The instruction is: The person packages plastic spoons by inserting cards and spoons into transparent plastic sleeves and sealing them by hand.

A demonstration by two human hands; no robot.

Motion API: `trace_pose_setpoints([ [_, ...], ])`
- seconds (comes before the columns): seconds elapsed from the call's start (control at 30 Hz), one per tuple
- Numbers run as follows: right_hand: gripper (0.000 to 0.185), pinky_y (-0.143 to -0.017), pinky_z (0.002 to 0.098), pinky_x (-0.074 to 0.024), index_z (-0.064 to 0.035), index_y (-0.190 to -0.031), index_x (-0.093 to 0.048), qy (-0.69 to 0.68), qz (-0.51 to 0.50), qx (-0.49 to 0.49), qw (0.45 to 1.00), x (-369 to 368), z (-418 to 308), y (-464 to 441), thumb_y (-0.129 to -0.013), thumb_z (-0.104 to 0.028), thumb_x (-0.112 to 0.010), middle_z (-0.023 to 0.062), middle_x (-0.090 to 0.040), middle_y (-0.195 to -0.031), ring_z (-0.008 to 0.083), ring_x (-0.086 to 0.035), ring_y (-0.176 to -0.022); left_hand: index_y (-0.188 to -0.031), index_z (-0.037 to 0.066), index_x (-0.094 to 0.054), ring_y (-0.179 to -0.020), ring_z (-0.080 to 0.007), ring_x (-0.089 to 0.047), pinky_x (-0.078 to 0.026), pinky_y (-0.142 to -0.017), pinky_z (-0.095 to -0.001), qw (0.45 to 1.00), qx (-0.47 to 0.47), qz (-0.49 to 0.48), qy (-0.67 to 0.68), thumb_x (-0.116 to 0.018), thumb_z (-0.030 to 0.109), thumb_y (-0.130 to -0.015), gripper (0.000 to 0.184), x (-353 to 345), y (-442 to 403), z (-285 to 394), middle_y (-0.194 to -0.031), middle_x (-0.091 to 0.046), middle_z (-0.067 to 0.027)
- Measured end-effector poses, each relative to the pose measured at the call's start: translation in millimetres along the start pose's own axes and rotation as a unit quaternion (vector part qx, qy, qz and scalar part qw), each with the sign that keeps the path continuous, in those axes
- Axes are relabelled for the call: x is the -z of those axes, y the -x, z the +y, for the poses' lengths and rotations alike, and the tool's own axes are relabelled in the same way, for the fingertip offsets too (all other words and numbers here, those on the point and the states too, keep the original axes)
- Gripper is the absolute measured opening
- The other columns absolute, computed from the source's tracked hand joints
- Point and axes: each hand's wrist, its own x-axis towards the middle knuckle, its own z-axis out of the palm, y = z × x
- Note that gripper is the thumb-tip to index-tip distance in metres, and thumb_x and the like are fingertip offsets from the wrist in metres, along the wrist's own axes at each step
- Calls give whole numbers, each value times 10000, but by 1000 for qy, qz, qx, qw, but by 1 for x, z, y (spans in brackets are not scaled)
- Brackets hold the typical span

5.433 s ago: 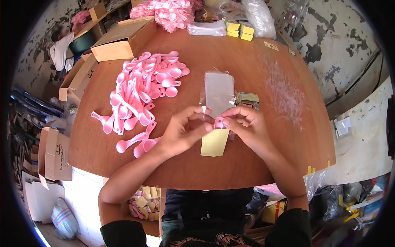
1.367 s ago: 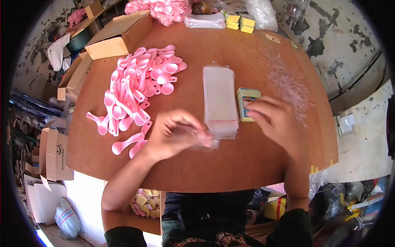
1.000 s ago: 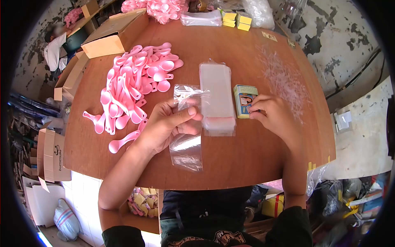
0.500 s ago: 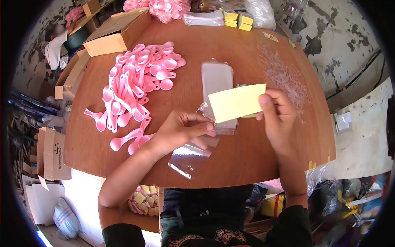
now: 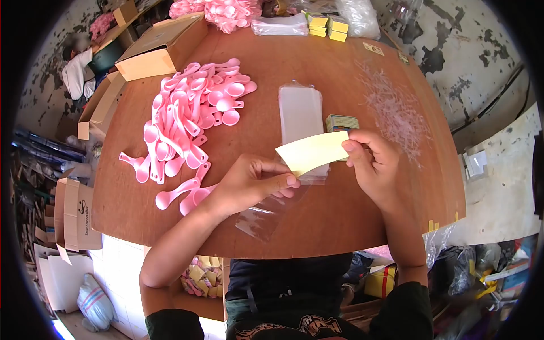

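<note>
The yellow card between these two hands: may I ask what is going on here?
A person's right-hand grip holds a yellow card by one end, while the left-hand grip holds a clear plastic bag. The card's other end is near the left-hand grip; whether it is inside the bag, I cannot tell. Beyond the card lies a stack of clear bags, with a small printed stack beside it, partly hidden. A pile of pink spoons lies on the table to the person's left.

Layout on the table point(image 5: 345, 226), centred on the sleeve stack point(image 5: 300, 110): spoon heap point(image 5: 182, 110), 9 o'clock; card stack point(image 5: 343, 123), 3 o'clock, loose strips point(image 5: 395, 113) beyond; carton point(image 5: 160, 48), 10 o'clock; card bundles point(image 5: 338, 28), between 12 and 1.
</note>
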Motion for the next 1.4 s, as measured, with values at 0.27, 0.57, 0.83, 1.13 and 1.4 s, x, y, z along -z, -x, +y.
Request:
trace_pose_setpoints([
  [0.27, 99, -537, 226, -433, 6, -899, -666, -13, -93, -5, 996, -2, 2, 2, -896, -93, -669, 39, -635, -706, 81, -553, -584, -1024, -35, -705, -760, -96, -654, -532, -720, -245, 999, 6, 46, -14, -662, 179, -922, 241, -3, 2, 4, -830, -706, -81],
  [0.57, 89, -523, 221, -445, -5, -894, -670, -16, -210, -38, 977, -21, -11, 11, -889, -94, -675, 52, -660, -701, 72, -575, -567, -932, -41, -712, -641, -15, -504, -410, -541, -224, 991, 56, -12, -123, -690, 217, -905, 260, -6, 3, 6, -692, -639, 8],
  [0.83, 79, -509, 204, -425, -13, -914, -693, -79, -132, -27, 988, -22, -3, 16, -878, -84, -693, 47, -677, -799, 50, -573, -605, -952, -20, -715, -635, -8, -498, -414, -536, -237, 990, -31, 64, -123, -689, 202, -907, 229, -14, 0, 13, -688, -638, 9],
  [1.13, 132, -563, 203, -467, -35, -991, -703, -148, -170, -24, 974, -20, 3, 16, -888, -113, -675, 64, -649, -1004, 80, -613, -720, -1066, -23, -686, -865, -173, -702, -535, -751, -306, 957, -128, 95, -241, -681, 101, -874, 229, -23, -10, 20, -967, -716, -176],
  [1.4, 289, -560, 252, -551, 17, -1154, -601, -246, -323, -237, 883, -4, -1, 11, -911, -131, -649, 74, -650, -894, 119, -643, -705, -1100, -37, -663, -841, -224, -705, -539, -736, -313, 928, -208, 103, -293, -666, 108, -887, 258, -35, -21, 25, -962, -706, -179],
])
